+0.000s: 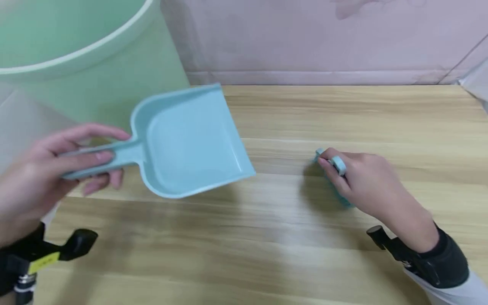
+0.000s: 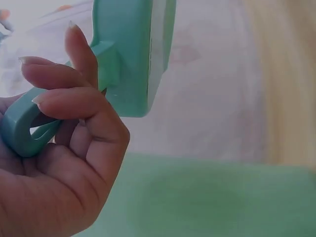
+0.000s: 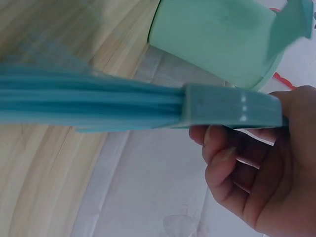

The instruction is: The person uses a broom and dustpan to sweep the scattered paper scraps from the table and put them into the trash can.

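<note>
Left hand (image 1: 42, 169) at the left edge of the head view, fingers curled round the handle of a light blue plastic dustpan (image 1: 187, 142), and the pan is up off the wood, tilted, its open lip pointing toward the lower right of the frame. The left wrist view confirms the hold: fingers (image 2: 59, 94) wrapped over the looped end of the handle, thumb side under it, the dustpan (image 2: 131, 54) seen edge-on at the top of that frame.

Over to the right of centre in the head view, the right hand (image 1: 362, 182) is low on the pale wooden tabletop (image 1: 289, 237), clamped on a small blue hand brush (image 1: 335, 169); only bits of it peek out between the fingers, with a ring-shaped end showing at the knuckles. From the right wrist view the brush (image 3: 148, 106) runs across the frame, bristles blurred toward the left, the block gripped by the fingers (image 3: 222, 153) at the right side.

Dustpan and brush are well apart, bare wood between them.

Upper left of the head view: a large pale green plastic bucket (image 1: 95, 63), standing behind the dustpan. A pinkish wall (image 1: 324, 38) runs along the top.
</note>
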